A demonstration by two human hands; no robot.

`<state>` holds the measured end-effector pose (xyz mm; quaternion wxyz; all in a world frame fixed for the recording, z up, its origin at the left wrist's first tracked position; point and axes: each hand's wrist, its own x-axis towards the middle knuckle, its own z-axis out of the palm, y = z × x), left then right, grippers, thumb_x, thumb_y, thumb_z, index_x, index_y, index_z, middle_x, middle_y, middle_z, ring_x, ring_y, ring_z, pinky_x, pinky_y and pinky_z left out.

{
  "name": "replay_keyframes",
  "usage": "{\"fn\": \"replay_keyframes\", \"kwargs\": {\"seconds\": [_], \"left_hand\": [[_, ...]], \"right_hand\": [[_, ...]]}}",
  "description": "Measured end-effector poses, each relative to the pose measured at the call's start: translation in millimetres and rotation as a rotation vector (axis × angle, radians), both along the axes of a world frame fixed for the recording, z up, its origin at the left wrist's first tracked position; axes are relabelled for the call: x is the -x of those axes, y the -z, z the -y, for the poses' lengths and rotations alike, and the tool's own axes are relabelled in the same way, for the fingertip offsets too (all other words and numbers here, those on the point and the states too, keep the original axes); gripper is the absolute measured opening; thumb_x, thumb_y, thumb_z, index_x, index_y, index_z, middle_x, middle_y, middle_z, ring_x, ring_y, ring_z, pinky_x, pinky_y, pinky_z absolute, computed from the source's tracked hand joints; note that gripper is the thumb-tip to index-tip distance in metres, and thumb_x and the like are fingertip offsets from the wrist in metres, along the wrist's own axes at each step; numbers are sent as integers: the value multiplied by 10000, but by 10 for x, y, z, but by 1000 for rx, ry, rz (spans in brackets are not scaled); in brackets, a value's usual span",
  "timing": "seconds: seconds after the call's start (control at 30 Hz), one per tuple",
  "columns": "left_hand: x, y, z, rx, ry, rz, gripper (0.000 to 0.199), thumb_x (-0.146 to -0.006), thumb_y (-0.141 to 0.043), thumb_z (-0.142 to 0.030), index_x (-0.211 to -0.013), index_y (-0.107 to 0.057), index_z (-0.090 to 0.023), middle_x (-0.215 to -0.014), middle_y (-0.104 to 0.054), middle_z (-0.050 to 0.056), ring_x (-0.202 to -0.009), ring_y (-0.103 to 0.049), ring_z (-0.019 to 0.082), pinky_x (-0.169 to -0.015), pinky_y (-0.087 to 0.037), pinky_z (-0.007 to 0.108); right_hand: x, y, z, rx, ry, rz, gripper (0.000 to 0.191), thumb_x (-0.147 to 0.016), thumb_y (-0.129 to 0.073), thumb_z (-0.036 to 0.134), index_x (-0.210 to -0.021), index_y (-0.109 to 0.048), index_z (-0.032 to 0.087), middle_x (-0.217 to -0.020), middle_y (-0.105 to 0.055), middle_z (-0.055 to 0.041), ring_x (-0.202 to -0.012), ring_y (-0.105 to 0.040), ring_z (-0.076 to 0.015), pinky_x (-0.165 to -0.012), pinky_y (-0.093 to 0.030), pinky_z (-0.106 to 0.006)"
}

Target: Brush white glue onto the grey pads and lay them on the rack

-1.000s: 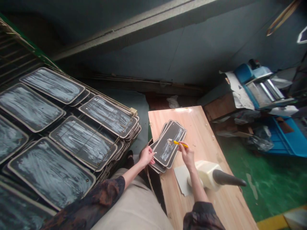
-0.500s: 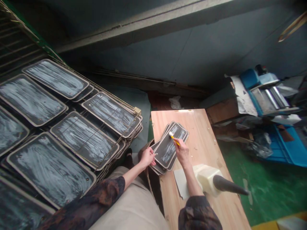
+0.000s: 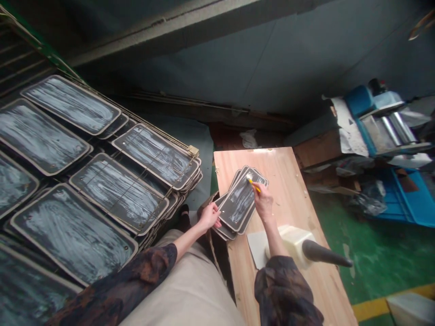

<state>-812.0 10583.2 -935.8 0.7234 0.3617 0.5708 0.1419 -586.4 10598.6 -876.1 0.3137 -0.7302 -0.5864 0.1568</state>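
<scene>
A small stack of dark rounded panels with pale edges (image 3: pixel 234 210) lies on the wooden board (image 3: pixel 288 190). White streaks mark the top panel. My left hand (image 3: pixel 210 216) grips that panel's left edge, fingers closed on it. Closed around a yellow-handled brush (image 3: pixel 254 185), my right hand (image 3: pixel 263 200) is over the panel's upper right part, and the white brush tip touches the surface near the top end. Under my right forearm lie a cream bottle with a long dark nozzle (image 3: pixel 326 253) and a pale sheet (image 3: pixel 257 249).
At the left, a wire rack (image 3: pixel 193 151) holds several stacks of larger white-streaked panels (image 3: pixel 74 231). To the right are a blue machine with metal rollers (image 3: pixel 390 129) and a blue crate (image 3: pixel 413 194) on the green floor. A wall runs behind.
My right hand and the brush have moved up along the top panel towards its far end. My left hand still holds the panel's edge. The camera view has shifted slightly.
</scene>
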Motion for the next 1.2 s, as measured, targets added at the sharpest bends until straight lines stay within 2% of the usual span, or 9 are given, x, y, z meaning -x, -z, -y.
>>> {"fn": "replay_keyframes", "kwargs": {"seconds": [0.07, 0.23, 0.4, 0.53, 0.67, 0.8, 1.0, 1.1, 1.2], "left_hand": [[-1, 8, 0, -2, -3, 3, 167, -859, -519, -138, -775, -384, -189, -466, -532, -56, -368, -606, 168, -336, -442, 181], [-5, 52, 7, -16, -14, 15, 171, -845, -533, -132, -768, -391, -189, -456, -529, -60, -363, -603, 166, -332, -433, 173], [2, 65, 16, -31, -9, 14, 173, -835, -534, -115, -766, -394, -190, -465, -540, -59, -383, -617, 166, -351, -453, 180], [5, 77, 11, -40, 0, 12, 165, -837, -537, -129, -770, -399, -188, -458, -540, -61, -378, -614, 158, -353, -449, 170], [-4, 78, 0, -39, 13, 11, 176, -828, -563, -140, -757, -408, -185, -430, -531, -63, -358, -603, 154, -336, -423, 149], [-11, 49, -8, -33, -2, 4, 179, -824, -564, -125, -756, -409, -184, -428, -528, -67, -348, -596, 143, -327, -409, 133], [-22, 0, -1, 3, -42, 10, 178, -826, -558, -121, -762, -404, -184, -430, -534, -56, -387, -624, 164, -345, -449, 154], [-35, -20, 6, 33, -75, 18, 182, -833, -550, -118, -775, -392, -186, -444, -540, -51, -444, -656, 188, -381, -499, 189], [-41, -38, 10, 52, -104, 29, 176, -838, -535, -107, -784, -388, -188, -454, -543, -51, -471, -669, 204, -402, -529, 226]], "right_hand": [[149, 18, 144, 30, -55, 13, 291, -960, -424, 392, -1042, -637, 212, -983, -650, -76, -889, -621, -210, -758, -465, -303], [631, -109, 801, 136, -214, -57, 233, -963, -433, 321, -1051, -629, 230, -906, -649, -41, -807, -641, -173, -705, -477, -258], [781, -185, 1144, 294, -117, -480, 239, -947, -468, 377, -1046, -624, 225, -954, -659, -43, -773, -672, -178, -697, -536, -279], [500, -41, 1009, 228, 98, -619, 362, -899, -509, 501, -1003, -639, 180, -788, -676, -44, -636, -676, -191, -608, -576, -311], [-21, 132, 665, 70, 257, -481, 469, -882, -488, 562, -1036, -619, 138, -743, -668, -54, -625, -668, -190, -634, -578, -337], [-383, 163, 305, -49, 315, -273, 452, -889, -481, 544, -1066, -619, 152, -815, -677, -68, -735, -666, -208, -720, -543, -362], [-341, 148, 18, -57, 172, -54, 342, -923, -463, 464, -1062, -637, 204, -1055, -653, -93, -934, -620, -220, -845, -468, -359], [-144, 132, 191, 16, 54, -13, 318, -930, -460, 445, -1046, -645, 214, -1021, -658, -80, -951, -615, -223, -822, -469, -339], [87, 7, 567, 101, -55, -16, 286, -936, -465, 416, -1040, -645, 219, -986, -667, -66, -888, -638, -212, -763, -486, -314]]}}
